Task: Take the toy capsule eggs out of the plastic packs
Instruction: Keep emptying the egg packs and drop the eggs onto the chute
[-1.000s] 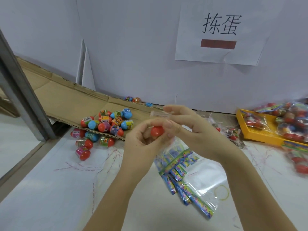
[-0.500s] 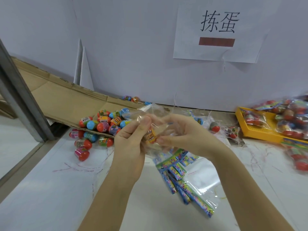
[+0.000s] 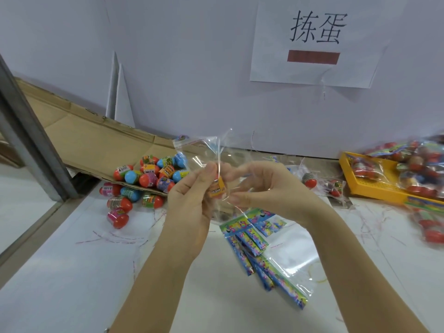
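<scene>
The toy capsule egg (image 3: 217, 187), orange label showing, is up in the air inside the clear plastic pack (image 3: 204, 152), right between my two hands and above the tabletop (image 3: 72, 272). My left grip (image 3: 189, 195) is pinched on the egg through the film, thumb on top. My right grip (image 3: 266, 188) is pinched on the pack itself, just beside the egg. I reckon that split is the point: one side anchors the egg and the other peels the film away. The pack's strip end flaps free above my fingers. I can't tell whether the egg has cleared the opening, because glare hides it.

Out to the left, the pile of loose eggs (image 3: 146, 175) spills off the edge of the cardboard sheet (image 3: 96, 145) onto the tabletop. There's bare surface between that pile and my left forearm, so that looks like the easy drop lane. The emptied packs (image 3: 254, 236) lie directly beneath my hands. The yellow tray (image 3: 374, 188), heaped with full packs, sits well apart on the right, and the wall (image 3: 192, 68) stands close behind.
</scene>
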